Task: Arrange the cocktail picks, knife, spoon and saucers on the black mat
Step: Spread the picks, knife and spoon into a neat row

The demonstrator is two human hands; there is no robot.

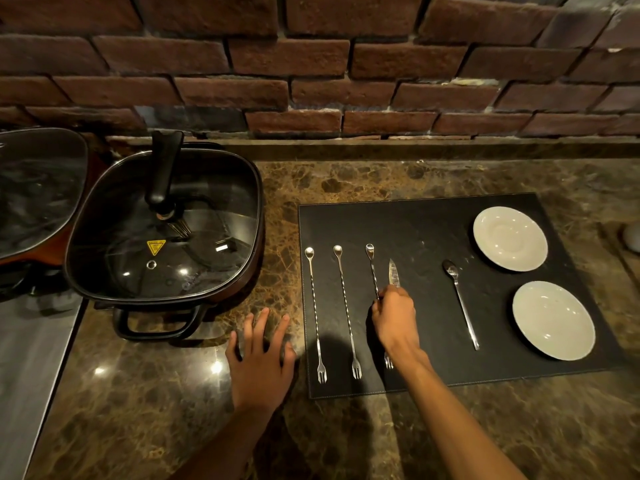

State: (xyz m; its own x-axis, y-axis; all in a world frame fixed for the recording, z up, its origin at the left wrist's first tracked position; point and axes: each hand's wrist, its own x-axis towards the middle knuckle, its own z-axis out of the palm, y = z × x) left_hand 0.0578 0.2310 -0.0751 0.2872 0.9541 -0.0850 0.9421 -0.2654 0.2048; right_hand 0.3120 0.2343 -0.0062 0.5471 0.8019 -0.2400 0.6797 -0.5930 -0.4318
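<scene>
A black mat [433, 223] lies on the marble counter. Three long twisted cocktail picks rest on its left part, fork ends toward me: the left one [315, 313], the middle one [346, 306] and the third one [372, 268]. My right hand [394, 317] is closed over the third pick's shaft, thumb and forefinger pinching it. A knife [394, 273] shows only its blade just above that hand; the handle is hidden under it. To the right lie a spoon [462, 306] and two white saucers, one far [510, 239] and one near [553, 320]. My left hand [261, 355] rests flat on the counter, fingers spread.
A square black electric pot [162, 230] with a glass lid and tall knob stands left of the mat. Another glass lid [38, 188] sits at the far left. A brick wall [311, 64] backs the counter. A pale round object [633, 237] lies at the right edge.
</scene>
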